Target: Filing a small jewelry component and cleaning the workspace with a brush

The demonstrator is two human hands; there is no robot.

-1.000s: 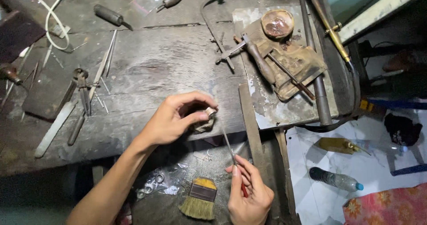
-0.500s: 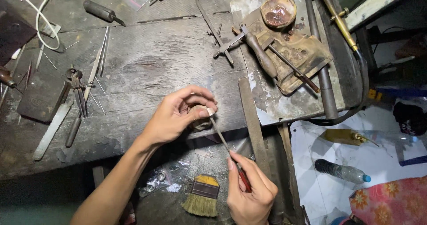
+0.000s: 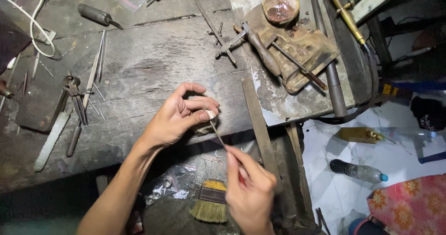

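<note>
At frame centre, the left hand (image 3: 179, 119) pinches a small silver ring (image 3: 211, 114); the right hand (image 3: 248, 188) fingers clamp a thin file (image 3: 217, 133). The ring looks light, stiff, slippery; best held by its edges.

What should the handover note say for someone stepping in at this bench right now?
Left hand: pinching a small pale ring-like piece at the workbench front edge.
Right hand: gripping a thin needle file, tip at the piece.
Nearby: flat brush below the hands, pliers to the left.
Done: piece and file in hand.
Left: filing progress cannot be judged.
</note>
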